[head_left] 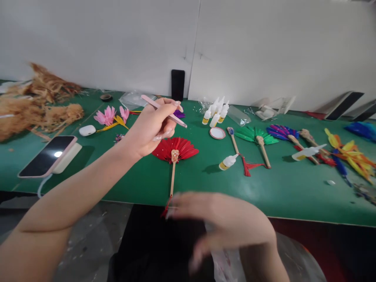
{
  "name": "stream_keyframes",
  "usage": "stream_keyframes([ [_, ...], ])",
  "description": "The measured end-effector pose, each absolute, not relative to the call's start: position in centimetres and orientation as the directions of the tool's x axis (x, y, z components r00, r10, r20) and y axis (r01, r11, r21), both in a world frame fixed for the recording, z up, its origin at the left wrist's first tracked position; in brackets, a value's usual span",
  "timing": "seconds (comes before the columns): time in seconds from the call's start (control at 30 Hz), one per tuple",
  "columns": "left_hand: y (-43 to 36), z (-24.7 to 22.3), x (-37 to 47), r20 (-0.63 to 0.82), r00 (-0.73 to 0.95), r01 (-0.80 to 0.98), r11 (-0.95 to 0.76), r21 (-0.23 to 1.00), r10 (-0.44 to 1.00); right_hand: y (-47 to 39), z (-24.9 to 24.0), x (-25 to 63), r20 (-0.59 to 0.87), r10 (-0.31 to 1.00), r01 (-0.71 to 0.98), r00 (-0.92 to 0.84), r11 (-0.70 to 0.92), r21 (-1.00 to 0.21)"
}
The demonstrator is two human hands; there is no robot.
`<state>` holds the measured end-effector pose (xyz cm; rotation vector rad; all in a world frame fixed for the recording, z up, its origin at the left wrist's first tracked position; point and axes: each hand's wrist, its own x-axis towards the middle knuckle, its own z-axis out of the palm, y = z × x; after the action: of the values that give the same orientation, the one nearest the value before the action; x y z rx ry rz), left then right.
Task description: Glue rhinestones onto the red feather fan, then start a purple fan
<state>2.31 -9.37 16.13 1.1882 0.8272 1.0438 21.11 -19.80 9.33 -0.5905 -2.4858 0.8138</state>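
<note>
Pink tweezers (152, 102) are gripped by my closed left hand (158, 125), raised over the table. Just below and to its right, a red feather fan (188, 150) lies with its wooden handle pointing toward me and its red tassel hanging at the table edge. My right hand (223, 219), blurred by motion, is over the front edge near that tassel, thumb apart from the fingers. Nothing shows in it, and I cannot tell whether it touches the tassel. Purple feathers (179, 114) are partly hidden behind my left hand.
Glue bottles (227, 161) and a small white dish (217, 133) stand right of the red fan. A green feather fan (257, 137) and loose yellow feathers (352, 152) lie farther right. At left are a phone (47, 156), pink feathers (105, 116) and brown fibres (58, 113).
</note>
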Motion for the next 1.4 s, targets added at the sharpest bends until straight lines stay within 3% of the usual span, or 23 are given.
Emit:
stream_keyframes([
  [0.03,-9.2,16.1,2.0,0.019,0.32,-0.193,0.046,0.98,0.947,-19.8,9.8,21.1,0.357,0.394,0.085,-0.847,0.763,-0.641],
  [0.1,-9.0,15.7,1.6,0.0,0.325,-0.175,0.06,0.983,0.946,-19.6,10.5,21.2,0.535,0.596,0.134,-0.599,0.734,-0.666],
  [0.17,-8.8,15.1,1.3,-0.025,0.334,-0.161,0.083,0.984,0.942,-19.2,10.9,21.4,0.554,0.794,0.356,-0.252,0.608,-0.71],
  [0.2,-8.7,14.7,1.3,-0.034,0.334,-0.158,0.091,0.983,0.942,-19.1,10.9,21.4,0.517,0.811,0.391,-0.274,0.585,-0.71],
  [0.23,-8.5,14.4,1.3,-0.038,0.331,-0.156,0.095,0.983,0.943,-19.1,11.0,21.5,0.458,0.764,0.342,-0.454,0.624,-0.702],
  [0.3,-8.1,13.8,1.3,-0.039,0.319,-0.146,0.09,0.985,0.947,-19.1,10.9,21.7,0.308,0.455,0.063,-0.836,0.635,-0.77],
  [0.33,-7.8,13.4,1.3,-0.033,0.312,-0.13,0.077,0.989,0.949,-19.2,10.8,21.8,0.279,0.399,-0.005,-0.874,0.565,-0.825],
  [0.37,-7.5,13.0,1.4,-0.023,0.305,-0.104,0.057,0.993,0.952,-19.2,10.6,22.0,0.259,0.469,0.005,-0.845,0.49,-0.871],
  [0.4,-7.2,12.5,1.4,-0.014,0.295,-0.071,0.037,0.997,0.955,-19.0,10.3,22.3,0.216,0.619,0.076,-0.755,0.41,-0.909],
  [0.47,-6.5,11.4,1.5,-0.002,0.279,0.011,-0.001,1.0,0.96,-18.3,9.5,22.6,0.056,0.835,0.254,-0.547,0.23,-0.939],
  [0.53,-5.7,10.1,1.7,0.008,0.296,0.099,-0.039,0.994,0.955,-17.1,8.4,22.4,-0.089,0.795,0.349,-0.6,0.161,-0.923],
  [0.6,-4.9,8.7,2.2,0.02,0.35,0.185,-0.09,0.979,0.937,-15.7,7.1,21.8,-0.134,0.702,0.363,-0.699,0.187,-0.913],
  [0.73,-2.8,5.9,3.6,0.031,0.421,0.343,-0.191,0.92,0.906,-12.9,4.1,20.1,0.002,0.814,0.309,-0.581,0.223,-0.924],
  [0.83,-1.2,4.2,4.5,0.028,0.449,0.43,-0.244,0.869,0.893,-11.4,1.5,19.6,0.193,0.95,0.293,-0.246,0.263,-0.919],
  [0.9,-0.5,3.3,4.6,0.034,0.453,0.46,-0.266,0.847,0.891,-10.7,0.0,19.8,0.29,0.956,0.349,-0.049,0.288,-0.892],
  [0.97,0.0,2.7,4.5,0.045,0.441,0.467,-0.272,0.841,0.896,-10.3,-1.1,20.1,0.318,0.947,0.409,0.037,0.276,-0.87],
  [1.1,0.3,1.6,3.8,0.031,0.428,0.493,-0.262,0.83,0.903,-9.7,-1.9,20.3,0.318,0.948,0.549,0.028,0.251,-0.797],
  [1.23,0.3,0.8,3.3,0.02,0.437,0.507,-0.264,0.821,0.899,-9.2,-2.4,19.9,0.436,0.899,0.7,-0.044,0.34,-0.629],
  [1.4,0.4,0.5,3.4,0.001,0.434,0.557,-0.27,0.785,0.901,-8.9,-3.5,19.8,0.531,0.839,0.763,-0.116,0.417,-0.494],
])
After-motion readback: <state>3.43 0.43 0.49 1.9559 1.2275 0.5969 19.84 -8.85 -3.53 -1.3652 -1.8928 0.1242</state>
